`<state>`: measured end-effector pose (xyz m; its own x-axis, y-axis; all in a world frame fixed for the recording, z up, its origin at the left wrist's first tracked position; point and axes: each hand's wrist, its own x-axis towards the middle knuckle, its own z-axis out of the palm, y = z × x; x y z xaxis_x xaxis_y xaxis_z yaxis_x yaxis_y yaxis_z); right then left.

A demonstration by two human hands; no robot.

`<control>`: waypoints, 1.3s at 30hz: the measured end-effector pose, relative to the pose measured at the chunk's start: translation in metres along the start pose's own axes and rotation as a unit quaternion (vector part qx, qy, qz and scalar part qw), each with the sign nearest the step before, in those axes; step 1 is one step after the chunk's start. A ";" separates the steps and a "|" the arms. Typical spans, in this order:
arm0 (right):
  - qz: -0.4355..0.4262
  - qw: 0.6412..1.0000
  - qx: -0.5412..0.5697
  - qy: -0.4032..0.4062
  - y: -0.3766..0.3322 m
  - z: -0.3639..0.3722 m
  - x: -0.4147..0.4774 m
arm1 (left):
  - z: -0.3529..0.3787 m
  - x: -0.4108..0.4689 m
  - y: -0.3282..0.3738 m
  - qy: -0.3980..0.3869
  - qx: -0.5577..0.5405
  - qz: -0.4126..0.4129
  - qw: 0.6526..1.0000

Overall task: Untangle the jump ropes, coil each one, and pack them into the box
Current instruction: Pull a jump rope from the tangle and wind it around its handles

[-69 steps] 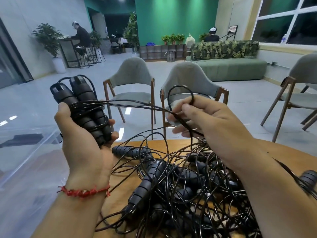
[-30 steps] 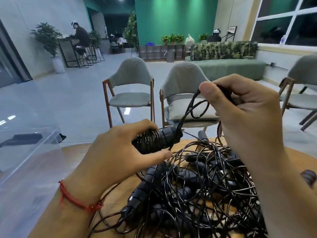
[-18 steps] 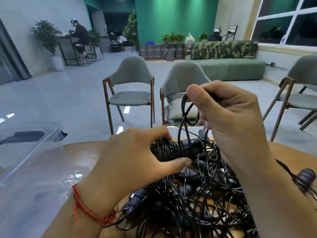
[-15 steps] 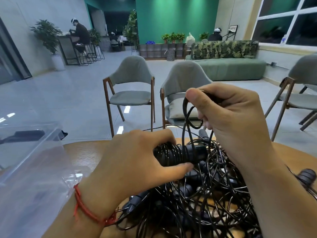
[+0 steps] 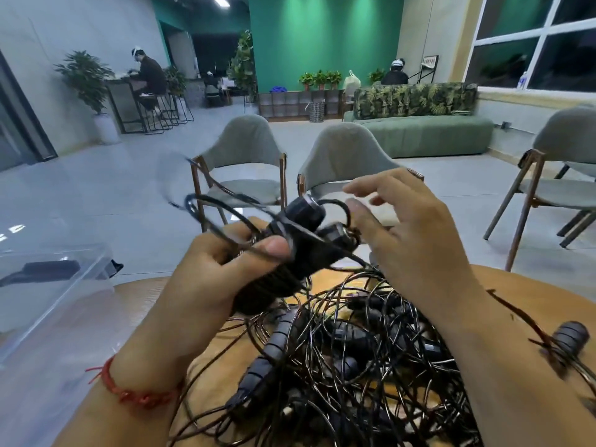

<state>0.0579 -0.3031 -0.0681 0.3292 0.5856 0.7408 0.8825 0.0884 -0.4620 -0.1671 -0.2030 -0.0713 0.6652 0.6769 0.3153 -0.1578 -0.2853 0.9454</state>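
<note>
Since we only get the head view, that's the one to walk through. Half a second ago our right hand (image 5: 416, 240) was pinching a loop of cord up above the handles. Now it has let go: fingers spread and loose, holding nothing, hovering just right of the grip.

Our left hand (image 5: 219, 269) has fingers and thumb curled tight round the coiled rope (image 5: 290, 253), two black handles side by side with cord wound round them. It has tipped the bundle up, so the handle caps poke out above the grip toward the right hand. A loose bit of cord (image 5: 206, 208) whips out up and left of the grip. It's blurred, so we can't say whether the end is tucked in.

Straight below the grip and spreading right of it, the tangle (image 5: 354, 366) of the other ropes sits on the wooden table (image 5: 532, 295). One stray handle (image 5: 571, 337) lies far right of the grip, by our right forearm. The clear box (image 5: 54, 285) is well left of the grip and lower, with something dark showing through it.

What it means, we reckon: winding this rope looks about done, and next is swinging it left into the box. Watch that loose tail unwinding, or strands dragging the pile along. Loads of ropes left to sort.
</note>
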 end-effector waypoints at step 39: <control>0.069 0.924 0.206 -0.313 -0.055 0.019 -0.025 | -0.043 0.024 -0.036 0.343 0.116 0.018 0.932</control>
<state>-0.0048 -0.3073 -0.0705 0.0563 0.9547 0.2921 0.6010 0.2012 -0.7735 -0.1767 -0.1479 -0.0944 0.0273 0.9160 0.4003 0.0447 -0.4012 0.9149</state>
